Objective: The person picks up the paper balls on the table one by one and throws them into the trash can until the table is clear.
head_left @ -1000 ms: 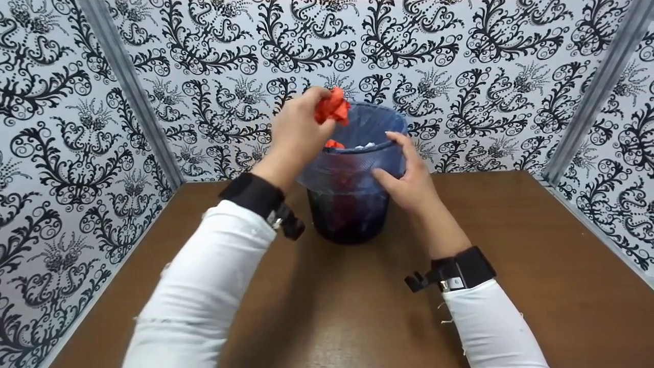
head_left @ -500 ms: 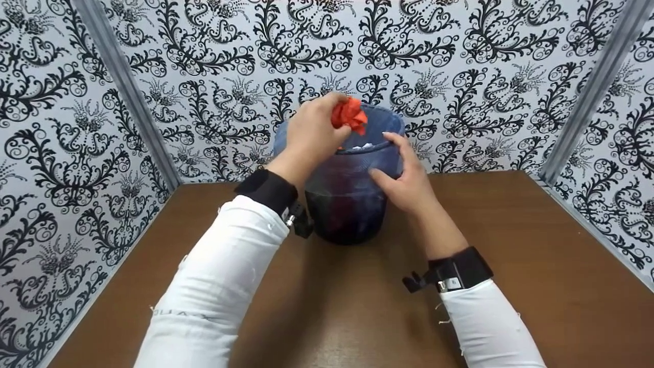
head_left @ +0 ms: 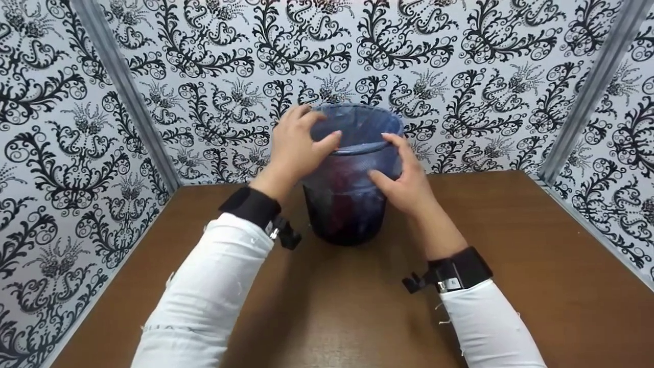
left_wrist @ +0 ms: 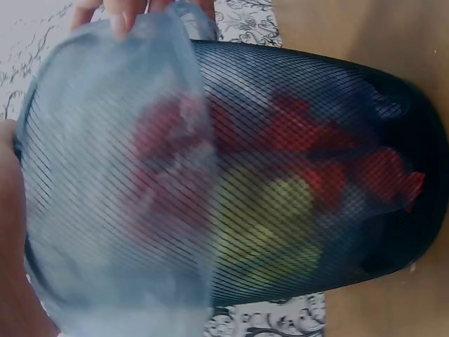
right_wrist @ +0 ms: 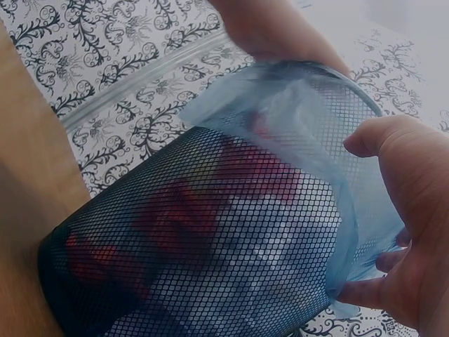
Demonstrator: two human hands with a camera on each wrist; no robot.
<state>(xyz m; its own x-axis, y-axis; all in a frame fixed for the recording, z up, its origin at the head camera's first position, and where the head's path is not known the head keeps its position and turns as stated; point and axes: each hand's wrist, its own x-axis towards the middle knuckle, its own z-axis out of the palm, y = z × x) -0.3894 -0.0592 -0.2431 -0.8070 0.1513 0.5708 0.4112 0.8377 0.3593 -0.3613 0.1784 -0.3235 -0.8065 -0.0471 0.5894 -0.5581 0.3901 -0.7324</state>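
Observation:
A dark mesh waste bin [head_left: 347, 214] stands upright at the back of the table, with a translucent blue bin liner [head_left: 352, 171] folded over its rim. Crumpled red paper [left_wrist: 295, 126], yellow-green paper [left_wrist: 270, 217] and white paper [right_wrist: 273, 232] show through the mesh. At the rim's left side, my left hand [head_left: 299, 140] has its fingers spread, holding nothing. My right hand [head_left: 414, 179] grips the right side of the bin, thumb on the lined front and fingers around the rim. Its far fingers are hidden behind the bin in the head view.
The brown wooden table [head_left: 485, 230] carries the bin near a patterned back wall [head_left: 214, 71]. Grey posts [head_left: 122, 87] mark the corners. Black straps with small cameras [head_left: 283, 232] sit on both wrists over white sleeves.
The crumpled red paper my left hand held over the bin has been let go and is out of sight in the head view. That hand has drawn back left; my right hand stays put.

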